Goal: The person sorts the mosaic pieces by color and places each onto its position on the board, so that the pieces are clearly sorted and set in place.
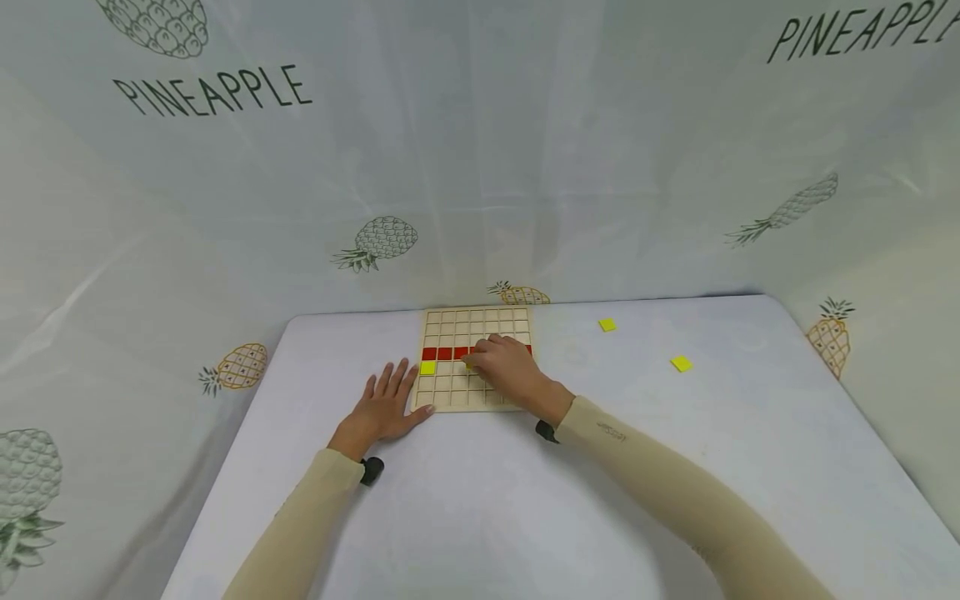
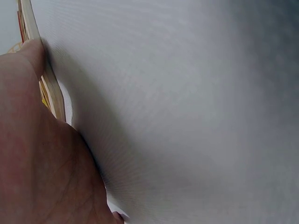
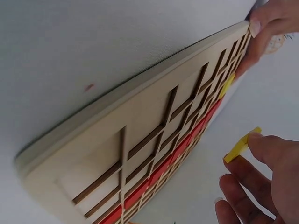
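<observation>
A pale wooden grid board (image 1: 450,400) lies near the far edge of the table, with a row of red tiles (image 1: 445,353) across its middle. One yellow tile (image 1: 427,367) sits in a cell just below the row's left end. My right hand (image 1: 510,367) is over the board and pinches another yellow tile (image 3: 240,145) between thumb and index finger, raised off the grid in the right wrist view. At the board's lower left corner my left hand (image 1: 386,408) lies flat with fingers spread, its thumb touching the edge. The right hand hides part of the red row.
Two loose yellow tiles, a nearer one (image 1: 681,363) and a farther one (image 1: 607,325), lie on the white table (image 1: 450,517) right of the board. Behind the table hangs a pineapple-print curtain (image 1: 480,167).
</observation>
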The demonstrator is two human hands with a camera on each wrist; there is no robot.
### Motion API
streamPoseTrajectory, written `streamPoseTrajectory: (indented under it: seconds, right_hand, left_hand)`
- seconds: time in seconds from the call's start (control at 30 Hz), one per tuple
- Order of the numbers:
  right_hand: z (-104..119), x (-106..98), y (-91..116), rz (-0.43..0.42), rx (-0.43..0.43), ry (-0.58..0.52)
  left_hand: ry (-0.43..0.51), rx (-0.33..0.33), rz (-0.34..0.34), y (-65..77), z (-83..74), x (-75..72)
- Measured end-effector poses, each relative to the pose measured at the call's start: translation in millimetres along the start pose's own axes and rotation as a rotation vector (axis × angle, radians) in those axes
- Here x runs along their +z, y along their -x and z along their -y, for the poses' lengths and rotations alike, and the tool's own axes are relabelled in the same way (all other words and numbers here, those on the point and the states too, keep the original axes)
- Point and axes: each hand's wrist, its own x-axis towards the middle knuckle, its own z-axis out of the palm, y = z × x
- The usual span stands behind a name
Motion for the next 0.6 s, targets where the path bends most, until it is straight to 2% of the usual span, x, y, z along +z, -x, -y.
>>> streamPoseTrajectory:
  seconds: [0.17, 0.6]
  right_hand:
    - [8, 6, -13, 0.054, 0.029, -0.034]
    - [21, 18, -36, 0.142, 0.069, 0.019]
  left_hand:
    - [-0.010, -0.004, 0.001, -1.5, 0.9, 1.3]
    - [-0.025, -0.002, 0.006, 0.9, -2.6, -2.2]
